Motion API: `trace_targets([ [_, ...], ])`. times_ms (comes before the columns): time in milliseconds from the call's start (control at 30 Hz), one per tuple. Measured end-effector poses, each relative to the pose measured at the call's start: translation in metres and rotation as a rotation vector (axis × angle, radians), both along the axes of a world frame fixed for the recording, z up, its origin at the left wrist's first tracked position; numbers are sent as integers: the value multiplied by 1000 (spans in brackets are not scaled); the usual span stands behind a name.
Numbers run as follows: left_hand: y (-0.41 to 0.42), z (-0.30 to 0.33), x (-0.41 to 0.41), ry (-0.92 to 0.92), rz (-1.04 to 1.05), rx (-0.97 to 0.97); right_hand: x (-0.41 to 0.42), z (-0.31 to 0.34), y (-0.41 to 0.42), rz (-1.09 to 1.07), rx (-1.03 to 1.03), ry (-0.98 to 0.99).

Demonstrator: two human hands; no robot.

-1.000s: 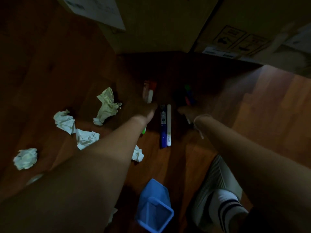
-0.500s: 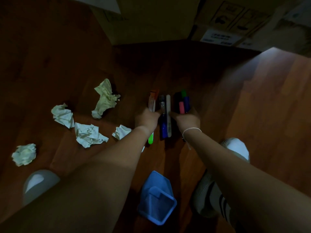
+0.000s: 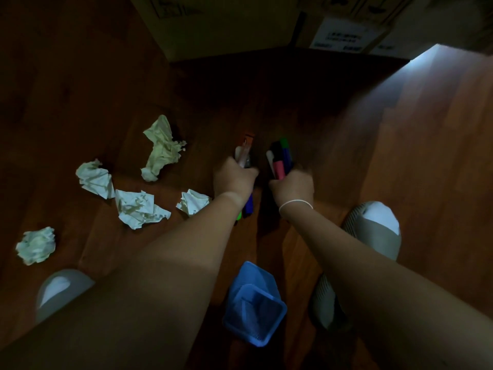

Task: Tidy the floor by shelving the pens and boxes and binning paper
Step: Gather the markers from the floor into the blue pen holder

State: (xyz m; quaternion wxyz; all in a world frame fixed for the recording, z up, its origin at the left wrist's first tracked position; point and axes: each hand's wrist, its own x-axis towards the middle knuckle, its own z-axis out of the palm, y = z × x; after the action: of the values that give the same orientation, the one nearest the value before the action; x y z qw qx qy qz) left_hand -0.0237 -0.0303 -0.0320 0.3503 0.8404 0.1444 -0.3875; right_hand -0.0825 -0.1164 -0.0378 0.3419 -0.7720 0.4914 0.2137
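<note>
Wooden floorboards [image 3: 400, 156] lay dim under you, with cardboard boxes [image 3: 218, 25] standing along the far edge. Your left hand [image 3: 234, 180] was clenched around a bundle of pens [image 3: 244, 153], an orange cap and pale barrels sticking out beyond the knuckles, green and blue ends showing below the wrist. Your right hand [image 3: 292, 186] gripped a second bundle of markers [image 3: 280, 158], its fingers curled round them; pink, white, black, blue and green tops fanned out above the fist. A thin white band [image 3: 294, 202] circled that wrist. Both bundles were held just above the floor, near each other but apart.

To your left, five crumpled paper balls lay on the boards: a tall cream one [image 3: 162, 148] farthest out, a white one [image 3: 94, 178] beside it, a flattened one [image 3: 140, 209] in the middle, a small one [image 3: 193, 201] just beside your left forearm, and a round one [image 3: 36, 245] well apart at the left edge.

Close to you, between your forearms, stood a blue mesh pen holder [image 3: 254, 305], mouth facing up. Your slippered right foot [image 3: 373, 228] rested beside it, the left toe [image 3: 61, 287] near the lower left.
</note>
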Motion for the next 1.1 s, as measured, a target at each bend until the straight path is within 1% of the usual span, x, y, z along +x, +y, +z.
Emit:
trace_targets([
  [167, -1, 6, -5, -62, -65, 46, -16, -1, 2, 4, -60, 1],
  [233, -1, 6, -6, -76, -61, 30, -23, 1, 0, -53, -61, -22],
  [333, 0, 9, -10, -62, -64, 3, -35, 10, -2, -216, 43, -80],
  [467, 7, 23, -21, 24, -68, -33, -58, 31, 5, -279, 182, -125],
  [600, 26, 56, -35, 96, 4, -104, -84, 65, 25, -396, 275, -163],
  [667, 39, 76, -45, 166, 25, -132, -96, 83, 40, -414, 334, -170],
  [733, 56, 97, -59, 274, -50, -124, -112, 102, 57, -409, 396, -151],
  [800, 75, 119, -75, 419, -115, -134, -129, 119, 75, -363, 426, -104],
  [900, 100, 142, -100, 617, -148, -154, -156, 134, 97, -278, 447, -17],
  [1000, 114, 146, -125, 689, -255, -106, -176, 135, 112, -219, 439, 40],
  [1100, 118, 141, -145, 740, -294, -78, -189, 127, 118, -150, 411, 111],
])
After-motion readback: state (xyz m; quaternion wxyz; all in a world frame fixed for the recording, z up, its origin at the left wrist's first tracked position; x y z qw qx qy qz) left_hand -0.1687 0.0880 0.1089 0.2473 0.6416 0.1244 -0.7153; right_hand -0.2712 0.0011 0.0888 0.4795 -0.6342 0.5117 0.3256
